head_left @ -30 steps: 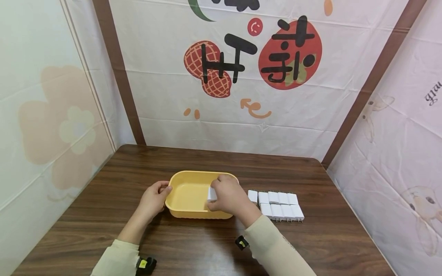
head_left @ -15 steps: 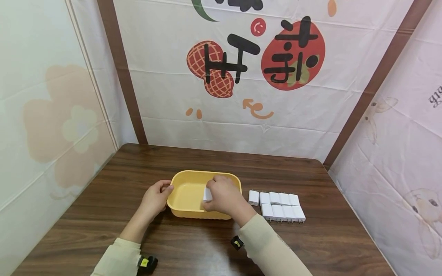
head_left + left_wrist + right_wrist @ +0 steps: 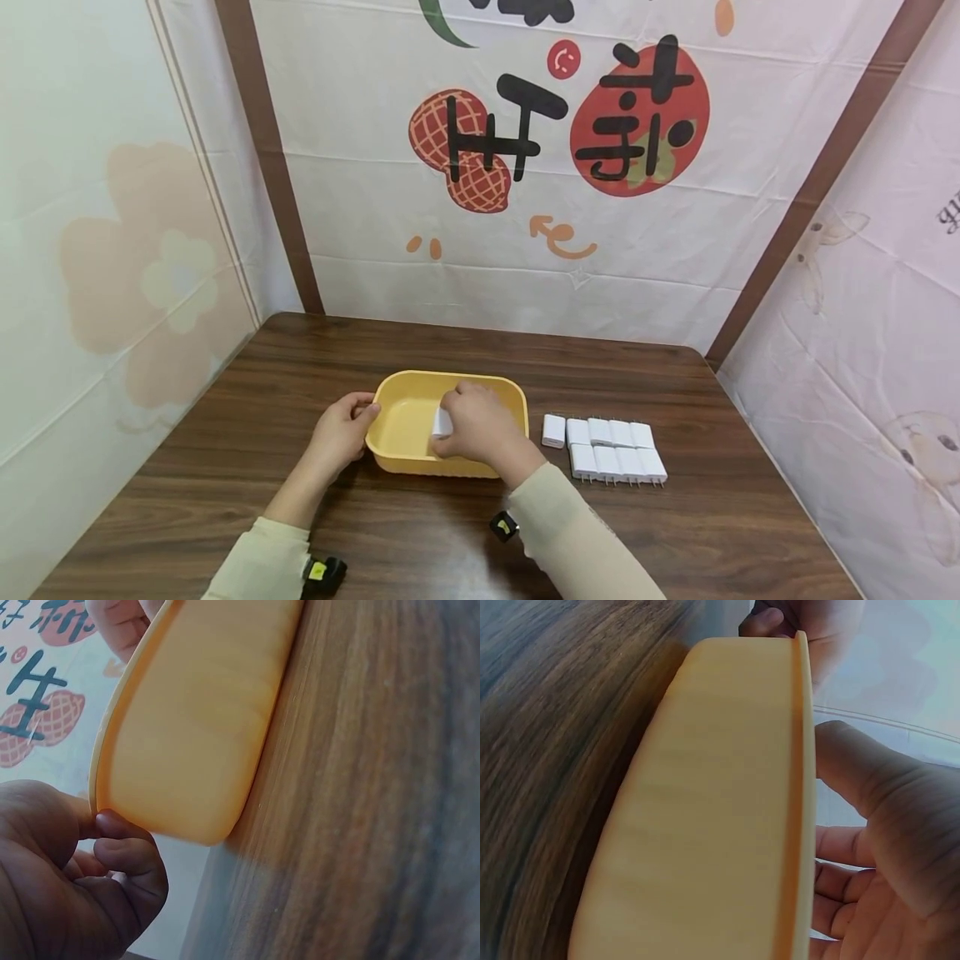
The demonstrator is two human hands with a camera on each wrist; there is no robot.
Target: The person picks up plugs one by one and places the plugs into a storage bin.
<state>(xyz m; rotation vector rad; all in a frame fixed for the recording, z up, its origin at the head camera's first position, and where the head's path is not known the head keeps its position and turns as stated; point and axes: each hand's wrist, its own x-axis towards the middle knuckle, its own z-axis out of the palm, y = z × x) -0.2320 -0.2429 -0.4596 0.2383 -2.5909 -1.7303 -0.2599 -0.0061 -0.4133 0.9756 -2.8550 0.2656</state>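
Observation:
A yellow plastic basin (image 3: 397,463) stands on the table, and my left hand (image 3: 339,432) pinches the rim at its left end. The left wrist view shows the thumb and curled fingers (image 3: 131,859) of that hand at the rim. Over the basin, my right hand (image 3: 480,423) holds a white plug charger (image 3: 441,422) down inside it. In the right wrist view the basin wall (image 3: 705,802) hides the charger and the fingertips. Right of the basin lie several white plug chargers (image 3: 617,462) in two rows, metal prongs outward, with one charger (image 3: 553,431) slightly apart.
Dark wood-grain table (image 3: 420,542) lies under everything. A printed cloth wall (image 3: 360,208) rises behind its far edge, with more cloth on the left and right sides. Both sleeves carry a small black device (image 3: 324,575) at the wrist.
My right hand has shifted slightly left inside the basin with the charger. The left hand keeps its grip on the rim. The whole view has drifted a little.

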